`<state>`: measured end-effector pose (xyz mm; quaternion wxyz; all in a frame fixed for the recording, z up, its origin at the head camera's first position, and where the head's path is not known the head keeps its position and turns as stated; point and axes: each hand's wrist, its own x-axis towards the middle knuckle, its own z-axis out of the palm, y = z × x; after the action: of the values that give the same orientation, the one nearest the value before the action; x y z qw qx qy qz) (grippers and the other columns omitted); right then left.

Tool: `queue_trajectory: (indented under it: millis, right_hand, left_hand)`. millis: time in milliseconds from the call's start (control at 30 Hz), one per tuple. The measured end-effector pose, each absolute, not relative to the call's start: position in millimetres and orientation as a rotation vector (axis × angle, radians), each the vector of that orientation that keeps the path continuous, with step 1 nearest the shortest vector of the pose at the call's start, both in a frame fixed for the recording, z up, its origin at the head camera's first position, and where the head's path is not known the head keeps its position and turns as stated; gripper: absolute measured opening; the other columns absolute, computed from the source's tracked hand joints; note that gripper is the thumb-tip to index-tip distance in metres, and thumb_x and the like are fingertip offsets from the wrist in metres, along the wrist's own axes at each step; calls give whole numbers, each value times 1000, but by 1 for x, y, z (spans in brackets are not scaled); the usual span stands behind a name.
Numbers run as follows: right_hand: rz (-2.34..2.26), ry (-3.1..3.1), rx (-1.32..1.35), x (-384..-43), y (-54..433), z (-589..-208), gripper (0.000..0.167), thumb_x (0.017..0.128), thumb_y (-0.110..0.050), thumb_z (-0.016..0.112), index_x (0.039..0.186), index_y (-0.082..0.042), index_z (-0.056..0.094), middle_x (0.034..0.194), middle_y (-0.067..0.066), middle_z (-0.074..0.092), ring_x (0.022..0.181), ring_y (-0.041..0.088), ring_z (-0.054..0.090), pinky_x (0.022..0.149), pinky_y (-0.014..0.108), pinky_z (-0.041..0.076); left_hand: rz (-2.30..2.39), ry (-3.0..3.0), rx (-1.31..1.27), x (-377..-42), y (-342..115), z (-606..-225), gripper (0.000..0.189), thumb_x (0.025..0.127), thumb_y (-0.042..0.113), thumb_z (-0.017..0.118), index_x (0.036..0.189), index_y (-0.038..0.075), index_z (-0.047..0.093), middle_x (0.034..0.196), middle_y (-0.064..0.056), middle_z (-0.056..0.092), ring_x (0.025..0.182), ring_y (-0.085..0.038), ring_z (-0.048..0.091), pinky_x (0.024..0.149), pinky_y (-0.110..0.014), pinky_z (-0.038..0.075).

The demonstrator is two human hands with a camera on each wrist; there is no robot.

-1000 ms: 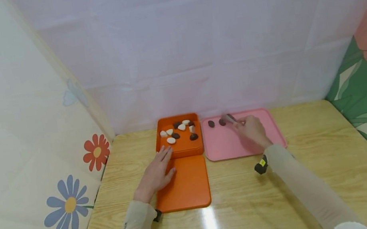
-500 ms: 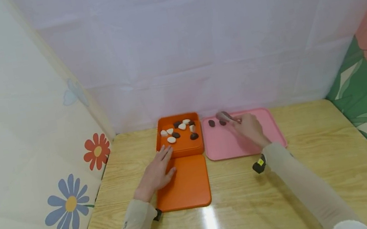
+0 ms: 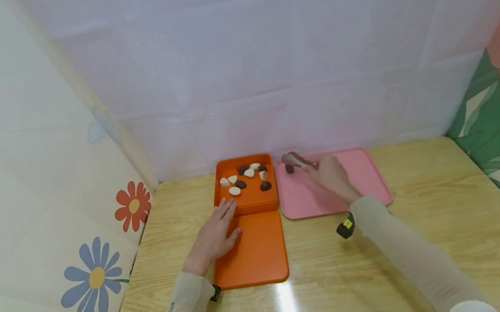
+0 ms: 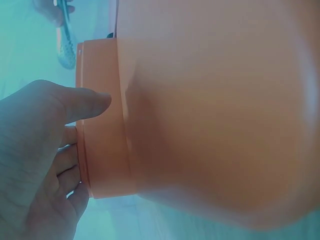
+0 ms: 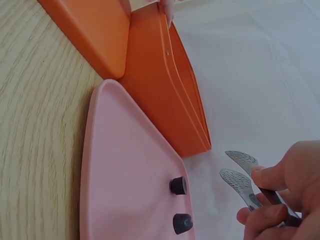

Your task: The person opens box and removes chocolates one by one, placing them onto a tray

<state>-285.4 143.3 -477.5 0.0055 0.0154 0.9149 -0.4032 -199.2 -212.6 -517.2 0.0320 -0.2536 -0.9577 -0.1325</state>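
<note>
My right hand (image 3: pixel 330 175) grips metal tongs (image 3: pixel 299 161) over the back left part of the pink tray (image 3: pixel 331 198). Their two perforated tips stand apart with nothing between them in the right wrist view. Below the tongs, two dark tapered pieces, one nearer the box (image 5: pixel 178 185) and one farther along (image 5: pixel 182 223), sit on the tray. My left hand (image 3: pixel 211 239) rests with extended fingers at the near left corner of the orange box (image 3: pixel 258 205). Its thumb (image 4: pixel 92 102) lies across the box's front wall. Inside the box are several white pieces (image 3: pixel 234 191) and dark pieces (image 3: pixel 265 186).
The orange lid (image 3: pixel 252 260) lies flat in front of the box, partly beneath my left hand. Box and tray stand side by side on the wooden table (image 3: pixel 330 280). A pale cloth wall (image 3: pixel 226 71) rises right behind them.
My right hand has moved left across the tray with the tongs, from the right-hand dark piece toward the left-hand one. My left hand stays at the box corner.
</note>
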Motion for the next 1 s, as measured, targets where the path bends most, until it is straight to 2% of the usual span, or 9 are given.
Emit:
queue_trajectory:
  millis: [267,500,667,833,1000]
  right_hand:
    - [-1291,2815,-7,-284,129,-472,41,104,-34,70,140,-15,72,78,7,68,54,11,47,43,25,37]
    - [-1287,2804,-85,-282,116,-470,41,105,-32,70,144,-19,70,91,10,77,53,11,46,43,25,38]
    - [-1284,2811,-95,-280,105,-469,39,103,-31,71,140,-17,73,80,7,72,52,12,50,42,25,40]
    - [-1309,2793,-153,-278,96,-467,38,103,-29,72,136,-10,74,76,7,69,51,12,50,41,24,41]
    - [-1306,2830,-222,-277,88,-468,38,104,-32,72,137,-15,75,75,5,70,49,10,47,39,23,38]
  left_hand:
    - [-421,-2945,-775,-199,-213,-519,73,103,22,73,163,-4,40,169,-21,39,161,-41,30,126,-57,36]
    - [-414,-2929,-776,-197,-212,-521,73,102,21,74,162,-5,40,169,-22,40,160,-42,31,124,-58,38]
    - [-429,-2921,-788,-196,-212,-520,74,102,22,75,162,-5,40,168,-23,40,160,-43,32,124,-58,38]
    - [-431,-2917,-789,-196,-212,-519,73,102,21,75,161,-5,41,168,-23,40,160,-42,32,124,-58,38]
    - [-422,-2908,-789,-198,-212,-520,73,102,20,75,161,-5,41,169,-22,40,160,-42,31,124,-58,38]
